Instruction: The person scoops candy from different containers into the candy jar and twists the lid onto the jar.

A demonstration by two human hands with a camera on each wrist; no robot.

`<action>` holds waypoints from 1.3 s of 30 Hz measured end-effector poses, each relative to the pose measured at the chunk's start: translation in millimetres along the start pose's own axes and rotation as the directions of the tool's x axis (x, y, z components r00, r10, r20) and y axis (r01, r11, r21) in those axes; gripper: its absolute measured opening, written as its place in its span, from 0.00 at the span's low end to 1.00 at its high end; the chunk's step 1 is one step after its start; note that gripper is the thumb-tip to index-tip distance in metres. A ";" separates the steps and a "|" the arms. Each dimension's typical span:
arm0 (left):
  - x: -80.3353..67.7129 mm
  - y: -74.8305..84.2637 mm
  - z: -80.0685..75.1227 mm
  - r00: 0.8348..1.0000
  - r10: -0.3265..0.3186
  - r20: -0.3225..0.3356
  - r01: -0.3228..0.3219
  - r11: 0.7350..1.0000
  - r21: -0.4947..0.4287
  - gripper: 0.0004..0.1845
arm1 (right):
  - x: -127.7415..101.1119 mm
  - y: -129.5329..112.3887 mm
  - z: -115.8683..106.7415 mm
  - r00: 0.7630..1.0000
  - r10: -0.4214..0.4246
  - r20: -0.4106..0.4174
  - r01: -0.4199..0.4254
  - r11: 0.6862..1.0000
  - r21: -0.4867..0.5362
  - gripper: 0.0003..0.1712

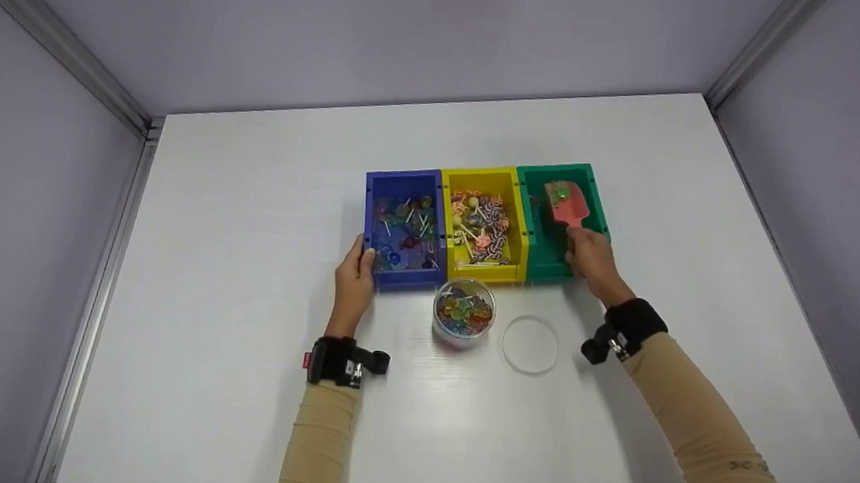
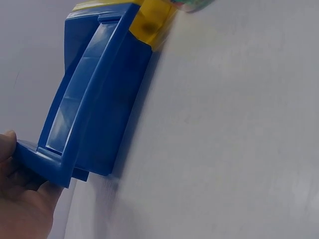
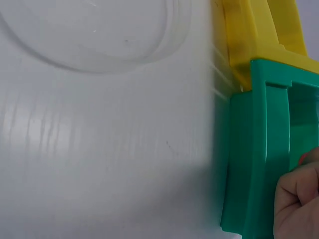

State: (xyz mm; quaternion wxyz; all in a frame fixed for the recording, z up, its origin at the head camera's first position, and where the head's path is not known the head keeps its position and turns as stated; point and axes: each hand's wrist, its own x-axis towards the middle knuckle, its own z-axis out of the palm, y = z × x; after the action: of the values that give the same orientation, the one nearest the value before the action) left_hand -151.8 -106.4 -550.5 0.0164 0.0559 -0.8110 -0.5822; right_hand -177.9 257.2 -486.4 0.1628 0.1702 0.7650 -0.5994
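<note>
In the green bin (image 1: 554, 168), a likely light, stiff scoop (image 1: 576, 203) is being gripped, aptly by its handle (image 1: 574, 223), by right fingers (image 1: 581, 243), the blue bin (image 1: 407, 278) by left fingers (image 1: 356, 255).

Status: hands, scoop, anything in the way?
Left hand grips blue bin. Right hand holds red scoop at green bin, green candy aboard. No obstruction visible above scoop.

1. Our left forearm (image 1: 318, 438) points far; our left hand (image 1: 354, 285) grips.
2. Our right forearm (image 1: 704, 421) slants far and left; our right hand (image 1: 595, 261), slightly farther, curls in a grip.
</note>
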 end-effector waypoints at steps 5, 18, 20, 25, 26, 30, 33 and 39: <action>0.6 2.1 1.7 1.000 0.000 -0.013 0.000 1.000 -0.018 0.26 | 9.2 9.0 -12.1 1.000 -0.002 0.020 0.003 1.000 -0.022 0.21; -4.2 2.6 4.1 0.999 -0.014 -0.046 0.012 0.999 -0.036 0.25 | -11.3 0.8 -34.2 0.985 -0.042 0.165 0.064 0.989 -0.133 0.21; -4.5 3.1 4.5 0.999 -0.018 -0.049 0.016 0.999 -0.034 0.25 | -13.9 0.0 -37.7 0.980 -0.060 0.190 0.090 0.984 -0.154 0.21; -3.6 3.3 5.1 0.998 0.009 -0.068 -0.011 0.999 -0.031 0.25 | -24.1 -7.8 -47.2 0.949 -0.127 0.288 0.180 0.969 -0.169 0.20; -3.4 3.2 4.9 0.997 0.016 -0.071 -0.018 0.999 -0.029 0.25 | -26.6 -9.7 -48.7 0.942 -0.136 0.308 0.196 0.965 -0.175 0.20; -2.4 2.5 4.3 0.997 0.011 -0.074 -0.013 1.000 -0.025 0.24 | -36.9 -16.7 -53.0 0.910 -0.170 0.378 0.261 0.943 -0.205 0.18; -2.3 1.8 4.1 0.998 -0.005 -0.068 0.003 1.000 -0.028 0.25 | -44.5 -19.7 -53.5 0.887 -0.186 0.422 0.291 0.935 -0.201 0.16; -2.5 0.1 4.3 0.998 -0.007 -0.056 0.005 0.999 -0.034 0.25 | -59.1 -23.3 -46.3 0.850 -0.174 0.497 0.331 0.911 -0.247 0.15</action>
State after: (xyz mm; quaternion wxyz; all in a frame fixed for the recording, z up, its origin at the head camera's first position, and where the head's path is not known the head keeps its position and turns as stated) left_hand -149.8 -102.1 -551.7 0.0384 0.0744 -0.8001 -0.5940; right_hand -138.1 293.1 -429.0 0.2856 -0.1106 0.8069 -0.5050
